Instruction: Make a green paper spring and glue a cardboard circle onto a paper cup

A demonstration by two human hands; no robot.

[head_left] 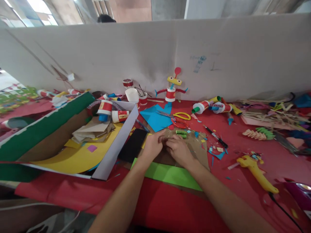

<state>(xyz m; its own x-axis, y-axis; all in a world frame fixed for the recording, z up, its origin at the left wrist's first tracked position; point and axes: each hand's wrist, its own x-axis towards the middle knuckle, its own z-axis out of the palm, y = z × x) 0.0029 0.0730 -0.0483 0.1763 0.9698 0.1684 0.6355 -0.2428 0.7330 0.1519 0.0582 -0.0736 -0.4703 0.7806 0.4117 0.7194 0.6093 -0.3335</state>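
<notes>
Over a brown cardboard sheet [198, 155], my left hand [153, 144] and my right hand [179, 149] meet with fingertips curled together. Whatever they pinch is hidden by the fingers. Just beyond my right hand lies a green folded-paper spring [181, 134]. A strip of bright green paper [170, 174] runs under my forearms along the cardboard's near edge. To the left of my left hand is a black phone-like slab [133, 144]. Yellow-and-red-handled scissors [181, 116] rest on a blue paper sheet [154, 118] farther back.
A paper-cup robot figure [170, 94] stands by the white partition [102, 58]. At left is an open box [110, 155] with paper and cup pieces. On the right lie a craft knife [215, 137], a yellow glue gun [257, 173] with its cord, and paper scraps.
</notes>
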